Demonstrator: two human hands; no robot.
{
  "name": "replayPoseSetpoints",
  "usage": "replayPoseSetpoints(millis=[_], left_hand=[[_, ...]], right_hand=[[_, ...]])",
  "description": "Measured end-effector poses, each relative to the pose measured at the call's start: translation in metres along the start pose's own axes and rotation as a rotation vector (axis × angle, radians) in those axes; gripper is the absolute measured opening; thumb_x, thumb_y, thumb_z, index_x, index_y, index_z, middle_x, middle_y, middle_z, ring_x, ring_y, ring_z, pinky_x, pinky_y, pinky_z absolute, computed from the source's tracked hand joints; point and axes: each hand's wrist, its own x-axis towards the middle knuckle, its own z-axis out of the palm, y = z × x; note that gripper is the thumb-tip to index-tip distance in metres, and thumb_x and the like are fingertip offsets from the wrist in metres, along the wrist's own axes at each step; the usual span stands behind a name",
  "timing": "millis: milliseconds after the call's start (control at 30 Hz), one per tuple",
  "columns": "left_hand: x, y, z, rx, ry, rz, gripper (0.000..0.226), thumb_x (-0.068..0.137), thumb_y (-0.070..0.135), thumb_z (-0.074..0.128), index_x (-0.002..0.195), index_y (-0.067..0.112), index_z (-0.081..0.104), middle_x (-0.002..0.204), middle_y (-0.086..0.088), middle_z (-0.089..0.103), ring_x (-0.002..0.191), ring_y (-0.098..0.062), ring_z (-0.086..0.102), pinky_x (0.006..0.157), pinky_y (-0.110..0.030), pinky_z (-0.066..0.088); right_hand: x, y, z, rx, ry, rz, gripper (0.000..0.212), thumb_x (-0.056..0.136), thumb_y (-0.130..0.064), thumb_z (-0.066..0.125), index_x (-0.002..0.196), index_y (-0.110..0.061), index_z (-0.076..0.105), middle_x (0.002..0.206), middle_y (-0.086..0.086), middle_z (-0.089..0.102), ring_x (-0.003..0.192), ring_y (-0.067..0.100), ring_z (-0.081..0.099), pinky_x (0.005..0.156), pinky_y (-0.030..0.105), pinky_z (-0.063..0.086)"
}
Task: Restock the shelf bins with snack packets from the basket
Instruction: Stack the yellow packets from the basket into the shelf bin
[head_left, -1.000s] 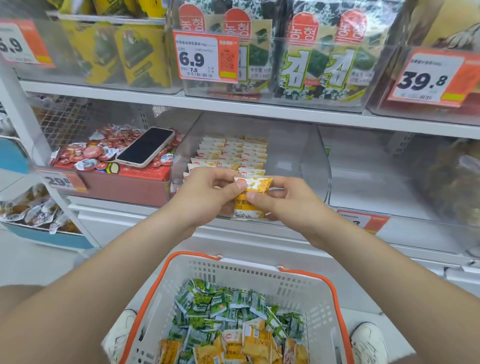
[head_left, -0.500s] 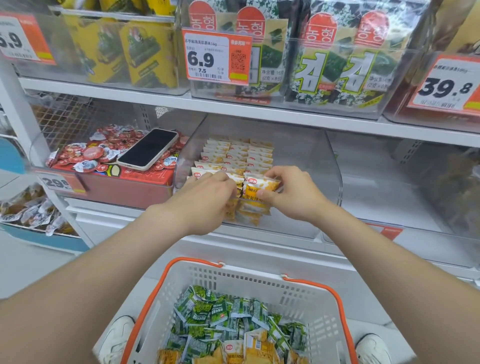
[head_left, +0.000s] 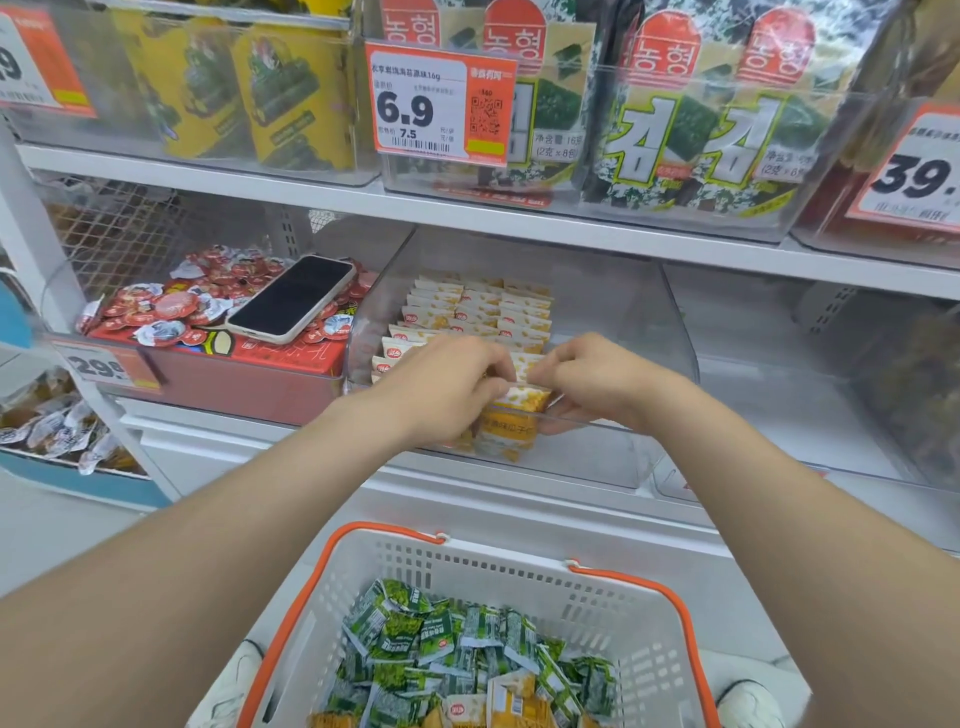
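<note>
A clear plastic shelf bin (head_left: 613, 306) on the middle shelf holds rows of yellow-and-white snack packets (head_left: 478, 309) standing on edge. My left hand (head_left: 441, 384) and my right hand (head_left: 592, 382) meet inside the bin's front. Together they pinch the top of one yellow snack packet (head_left: 511, 423), which stands upright at the front of the rows. Below, a white basket with an orange rim (head_left: 613, 603) holds several green packets (head_left: 441, 639) and yellow packets (head_left: 511, 701).
A phone (head_left: 291, 299) lies on red packets (head_left: 171, 306) in the bin to the left. To the right stands a clear bin (head_left: 810, 374). The shelf above carries seaweed packs (head_left: 701, 104) and price tags (head_left: 441, 104). White shoes (head_left: 748, 704) show by the basket.
Both hands have carried the yellow packet forward from outside the bin, over its front edge, and lowered it down among the front rows. The camera has moved closer.
</note>
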Motion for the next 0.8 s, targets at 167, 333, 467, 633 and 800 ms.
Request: replayPoseSetpoints(millis=[167,333,467,633,800], left_hand=[[0.006,-0.001,0.0,0.065,0.005,0.001,0.013,0.098,0.038,0.067,0.104,0.03,0.075,0.093,0.01,0.073,0.089,-0.02,0.063,0.088,-0.042,0.052],[0.012,-0.002,-0.001,0.058,-0.013,0.029,0.01,0.095,0.038,0.071,0.103,0.037,0.076,0.092,0.012,0.074,0.093,-0.019,0.065,0.084,-0.04,0.053],[0.017,0.0,-0.002,0.174,-0.05,0.045,0.007,0.096,0.04,0.071,0.102,0.041,0.075,0.093,0.012,0.068,0.107,-0.022,0.061,0.084,-0.04,0.042],[0.025,0.005,-0.002,0.274,-0.148,0.038,0.018,0.1,0.039,0.066,0.116,0.041,0.075,0.101,0.016,0.058,0.119,-0.021,0.056,0.099,-0.045,0.039],[0.027,0.001,0.0,0.143,-0.098,-0.028,0.006,0.089,0.037,0.08,0.095,0.035,0.079,0.09,0.013,0.07,0.1,-0.021,0.065,0.087,-0.043,0.056]], right_hand=[[0.011,0.001,0.0,-0.153,0.119,0.04,0.011,0.08,-0.001,0.079,0.088,-0.008,0.079,0.08,0.01,0.078,0.074,0.02,0.076,0.078,0.037,0.064],[0.015,-0.001,0.001,-0.174,0.091,-0.004,0.024,0.073,0.015,0.079,0.077,-0.008,0.076,0.079,0.015,0.074,0.074,0.028,0.073,0.078,0.041,0.064],[0.012,-0.005,-0.004,-0.216,0.125,-0.19,0.02,0.078,0.007,0.082,0.089,-0.008,0.073,0.073,0.007,0.07,0.059,0.014,0.067,0.064,0.029,0.06],[0.018,0.002,-0.002,-0.36,0.12,-0.337,0.019,0.076,-0.005,0.086,0.086,-0.019,0.076,0.073,-0.001,0.072,0.059,0.005,0.065,0.069,0.027,0.057],[0.011,0.004,-0.005,-0.119,0.141,-0.188,0.035,0.085,-0.028,0.084,0.098,0.001,0.069,0.088,0.014,0.074,0.067,0.023,0.076,0.07,0.036,0.065]])
